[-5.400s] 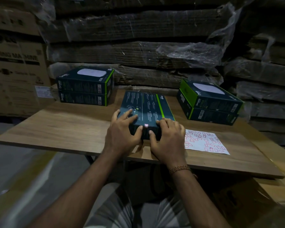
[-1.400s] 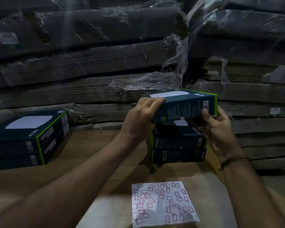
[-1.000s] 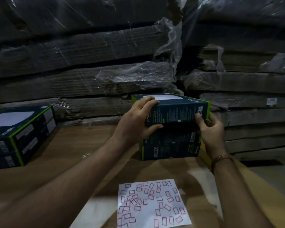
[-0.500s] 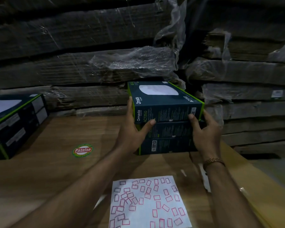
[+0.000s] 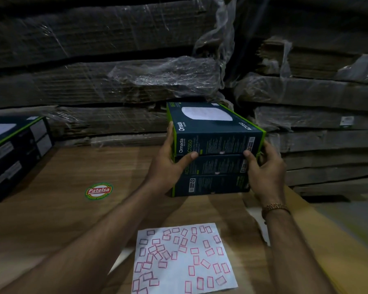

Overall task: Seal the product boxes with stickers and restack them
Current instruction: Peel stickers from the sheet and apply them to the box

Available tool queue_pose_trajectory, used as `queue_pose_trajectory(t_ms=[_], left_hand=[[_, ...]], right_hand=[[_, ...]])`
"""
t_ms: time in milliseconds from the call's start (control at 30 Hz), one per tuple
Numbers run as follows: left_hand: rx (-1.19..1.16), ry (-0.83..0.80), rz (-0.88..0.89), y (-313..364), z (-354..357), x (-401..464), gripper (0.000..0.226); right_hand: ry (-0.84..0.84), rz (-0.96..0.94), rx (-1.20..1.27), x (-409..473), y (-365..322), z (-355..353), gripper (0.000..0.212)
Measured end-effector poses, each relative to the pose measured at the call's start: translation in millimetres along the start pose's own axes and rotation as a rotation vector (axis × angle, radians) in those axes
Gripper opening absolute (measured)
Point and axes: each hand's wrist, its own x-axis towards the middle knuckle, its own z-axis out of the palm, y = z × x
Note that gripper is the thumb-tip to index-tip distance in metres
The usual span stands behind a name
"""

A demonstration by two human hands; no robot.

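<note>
The left hand (image 5: 167,164) grips the left end of the dark teal cardboard product box with green edges (image 5: 216,132): its fingers run up the left side face and its thumb lies across the lower front edge. The right hand (image 5: 263,166) grips the right end in mirror fashion, thumb on the lower front corner, fingers wrapped behind the right side face and hidden from view. The box lies directly between the two hands, with its long axis running from hand to hand, left to right. Neither hand is nearer; both sit at the near face.

Directly below the hands, the held box rests on, or just above, the stack of two matching dark boxes (image 5: 210,177). Contact cannot be confirmed. The held box appears rotated slightly against the stack, its right end overhanging. In my judgement, the coming move is a small squaring adjustment followed by release.

Nearer the person than the hands, the white sheet of red-outlined rectangular stickers (image 5: 184,259) lies flat on the brown wood-grain tabletop (image 5: 51,209). Well to the left of the left hand sits a second stack of dark boxes (image 5: 13,153), probably the next supply.
</note>
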Motion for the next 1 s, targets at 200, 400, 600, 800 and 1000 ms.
queue_pose_trajectory(t_ms=[200, 400, 600, 800, 1000], left_hand=[[-0.006, 0.018, -0.036, 4.4, 1.5, -1.2, 0.106], [-0.006, 0.027, -0.038, 6.0, 1.4, -1.4, 0.106], [-0.021, 0.050, -0.045, 5.1, 3.4, -2.9, 0.104], [-0.062, 0.057, -0.060, 4.5, 4.4, -3.8, 0.102], [-0.064, 0.058, -0.071, 6.4, 1.5, -2.5, 0.103]], right_hand=[[-0.072, 0.045, 0.083, -3.1, 1.8, -4.2, 0.061], [-0.059, 0.048, 0.077, -6.0, -2.1, -4.9, 0.059], [-0.033, -0.012, -0.031, -11.1, -9.8, -5.2, 0.053], [-0.021, -0.038, -0.070, -12.6, -10.9, -6.0, 0.050], [0.009, -0.062, -0.149, -13.3, -10.1, -5.4, 0.052]])
